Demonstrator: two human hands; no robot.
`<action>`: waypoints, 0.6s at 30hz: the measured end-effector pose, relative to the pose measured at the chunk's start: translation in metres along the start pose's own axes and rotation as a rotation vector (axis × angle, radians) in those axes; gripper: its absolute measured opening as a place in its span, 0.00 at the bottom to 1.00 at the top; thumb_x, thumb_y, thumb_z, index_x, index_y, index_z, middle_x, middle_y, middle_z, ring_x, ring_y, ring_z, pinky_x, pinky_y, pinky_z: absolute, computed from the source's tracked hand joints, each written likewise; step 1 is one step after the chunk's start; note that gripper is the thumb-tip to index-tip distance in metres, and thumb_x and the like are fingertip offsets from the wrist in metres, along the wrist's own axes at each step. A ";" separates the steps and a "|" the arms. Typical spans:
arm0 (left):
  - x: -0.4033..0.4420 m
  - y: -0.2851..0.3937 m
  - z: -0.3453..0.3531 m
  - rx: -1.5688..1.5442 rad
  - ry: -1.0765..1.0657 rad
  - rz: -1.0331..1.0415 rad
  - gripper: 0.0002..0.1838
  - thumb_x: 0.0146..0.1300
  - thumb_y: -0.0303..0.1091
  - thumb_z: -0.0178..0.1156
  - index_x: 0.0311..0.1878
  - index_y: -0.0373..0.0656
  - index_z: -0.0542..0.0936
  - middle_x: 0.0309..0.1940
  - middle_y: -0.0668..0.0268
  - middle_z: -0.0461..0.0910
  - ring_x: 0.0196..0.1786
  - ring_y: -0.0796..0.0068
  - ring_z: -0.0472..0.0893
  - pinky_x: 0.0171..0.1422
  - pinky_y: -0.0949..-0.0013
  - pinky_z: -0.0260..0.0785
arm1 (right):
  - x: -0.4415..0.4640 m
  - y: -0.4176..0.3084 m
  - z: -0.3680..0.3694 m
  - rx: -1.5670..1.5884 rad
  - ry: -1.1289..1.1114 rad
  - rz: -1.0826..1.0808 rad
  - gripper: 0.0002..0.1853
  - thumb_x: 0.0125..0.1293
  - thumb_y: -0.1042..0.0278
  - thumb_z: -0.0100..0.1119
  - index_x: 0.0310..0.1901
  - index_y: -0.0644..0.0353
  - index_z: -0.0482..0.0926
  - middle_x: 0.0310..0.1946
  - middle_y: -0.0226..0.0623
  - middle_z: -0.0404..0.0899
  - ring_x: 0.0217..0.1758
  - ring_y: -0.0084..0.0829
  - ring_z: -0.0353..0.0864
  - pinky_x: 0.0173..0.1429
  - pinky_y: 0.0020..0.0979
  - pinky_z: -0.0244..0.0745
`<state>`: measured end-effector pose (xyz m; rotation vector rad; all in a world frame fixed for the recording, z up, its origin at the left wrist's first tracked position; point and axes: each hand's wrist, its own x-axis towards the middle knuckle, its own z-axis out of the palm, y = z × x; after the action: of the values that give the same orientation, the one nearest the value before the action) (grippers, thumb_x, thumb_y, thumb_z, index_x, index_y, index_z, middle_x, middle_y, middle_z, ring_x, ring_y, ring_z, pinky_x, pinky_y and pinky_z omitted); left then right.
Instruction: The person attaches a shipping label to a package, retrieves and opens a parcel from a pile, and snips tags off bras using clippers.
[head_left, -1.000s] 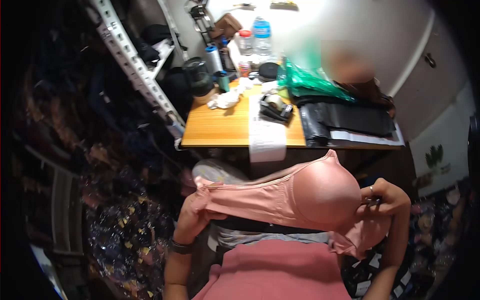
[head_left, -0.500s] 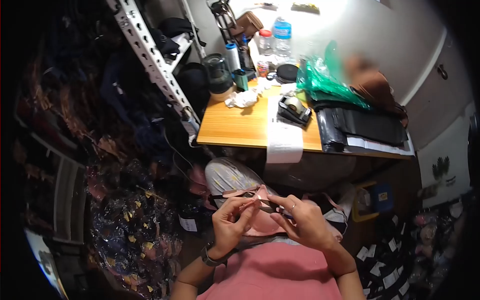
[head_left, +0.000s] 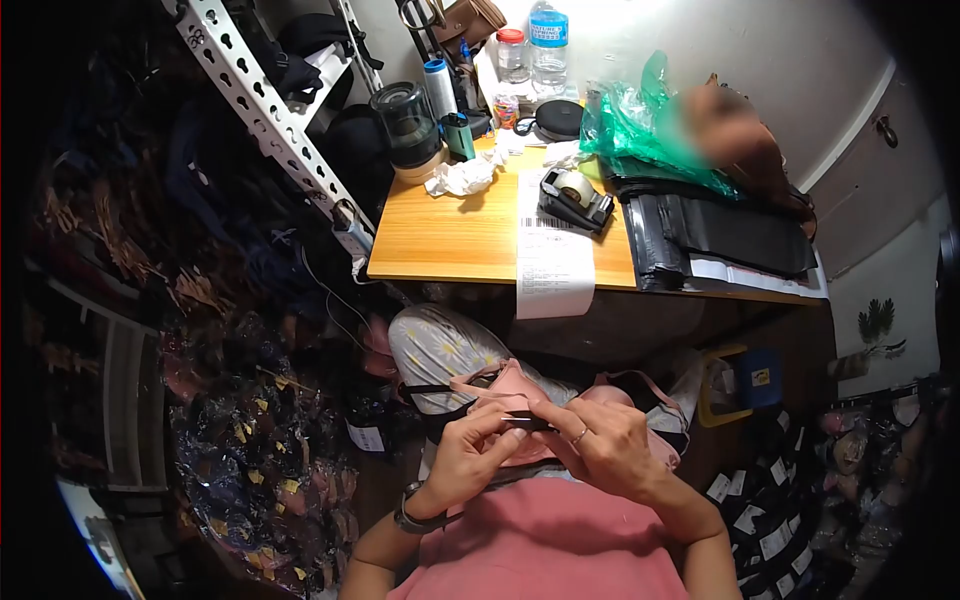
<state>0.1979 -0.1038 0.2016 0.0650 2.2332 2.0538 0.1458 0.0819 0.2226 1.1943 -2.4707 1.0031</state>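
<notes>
A pink bra (head_left: 510, 383) with moulded cups and thin straps lies across my lap, over the patterned trousers. My left hand (head_left: 475, 452), with a dark band at the wrist, pinches a small dark piece (head_left: 527, 421) at the bra's near side between thumb and fingertips. From the other side my right hand (head_left: 597, 437), wearing a ring, has its fingers closed at the same dark piece. The fingertips of both hands nearly meet there and cover part of it. I cannot make out exactly what the piece is.
Ahead stands a wooden table (head_left: 440, 235) with a tape dispenser (head_left: 577, 200), a printed paper (head_left: 553, 262), bottles, green plastic and black pouches (head_left: 735, 235). Wrapped garments (head_left: 265, 470) are piled at the left. A yellow basket (head_left: 722, 385) is at the right.
The bra was stretched out between my hands a second ago and then came down to my lap. Since then my hands have closed in together at the small dark piece.
</notes>
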 end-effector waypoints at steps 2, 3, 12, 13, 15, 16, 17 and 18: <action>0.001 0.003 0.003 -0.085 0.026 -0.020 0.08 0.60 0.23 0.56 0.41 0.33 0.80 0.35 0.68 0.74 0.38 0.84 0.71 0.40 0.83 0.62 | 0.001 0.001 -0.005 -0.052 -0.027 -0.022 0.18 0.54 0.69 0.64 0.48 0.57 0.77 0.21 0.32 0.73 0.20 0.29 0.74 0.22 0.30 0.65; 0.001 0.004 0.003 -0.085 0.022 -0.022 0.08 0.60 0.23 0.56 0.41 0.33 0.80 0.35 0.68 0.74 0.38 0.84 0.71 0.40 0.83 0.62 | 0.000 0.002 -0.005 -0.052 -0.027 -0.017 0.18 0.54 0.69 0.64 0.48 0.57 0.77 0.21 0.32 0.73 0.20 0.29 0.74 0.22 0.30 0.65; 0.001 0.010 0.010 0.352 0.258 0.415 0.15 0.47 0.15 0.63 0.40 0.37 0.80 0.33 0.58 0.79 0.35 0.64 0.80 0.38 0.72 0.71 | -0.016 0.013 -0.017 0.298 -0.029 0.243 0.13 0.62 0.64 0.58 0.47 0.59 0.76 0.25 0.38 0.78 0.20 0.35 0.77 0.23 0.29 0.69; 0.001 0.010 0.010 0.349 0.252 0.414 0.15 0.47 0.15 0.63 0.40 0.37 0.80 0.33 0.58 0.79 0.35 0.64 0.80 0.38 0.72 0.71 | -0.016 0.013 -0.018 0.296 -0.048 0.245 0.13 0.62 0.65 0.59 0.47 0.59 0.76 0.25 0.38 0.78 0.20 0.34 0.77 0.23 0.29 0.69; 0.000 0.012 0.009 0.495 0.236 0.516 0.15 0.48 0.17 0.63 0.42 0.38 0.80 0.34 0.60 0.79 0.35 0.65 0.80 0.38 0.71 0.71 | -0.017 0.012 -0.021 0.293 -0.064 0.251 0.13 0.61 0.65 0.59 0.46 0.59 0.76 0.25 0.37 0.78 0.20 0.34 0.77 0.23 0.29 0.69; 0.000 0.013 0.009 0.495 0.231 0.516 0.15 0.48 0.17 0.63 0.42 0.38 0.80 0.34 0.60 0.79 0.35 0.65 0.80 0.38 0.71 0.71 | -0.016 0.011 -0.023 0.289 -0.108 0.267 0.13 0.60 0.66 0.60 0.46 0.60 0.77 0.29 0.39 0.79 0.25 0.36 0.79 0.28 0.30 0.72; 0.000 0.014 0.008 0.546 0.228 0.541 0.16 0.47 0.17 0.63 0.42 0.38 0.80 0.35 0.61 0.79 0.35 0.65 0.79 0.38 0.70 0.71 | -0.015 0.011 -0.024 0.287 -0.154 0.281 0.14 0.59 0.67 0.61 0.46 0.61 0.77 0.33 0.42 0.81 0.30 0.39 0.81 0.33 0.31 0.75; 0.000 0.014 0.008 0.598 0.226 0.565 0.17 0.47 0.17 0.63 0.43 0.39 0.81 0.36 0.62 0.79 0.35 0.66 0.79 0.37 0.70 0.71 | -0.014 0.010 -0.026 0.288 -0.154 0.283 0.14 0.59 0.67 0.61 0.46 0.61 0.77 0.33 0.42 0.81 0.30 0.39 0.81 0.33 0.31 0.75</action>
<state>0.1980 -0.0948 0.2153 0.5974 3.1871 1.5441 0.1448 0.1115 0.2305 1.0492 -2.7423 1.4338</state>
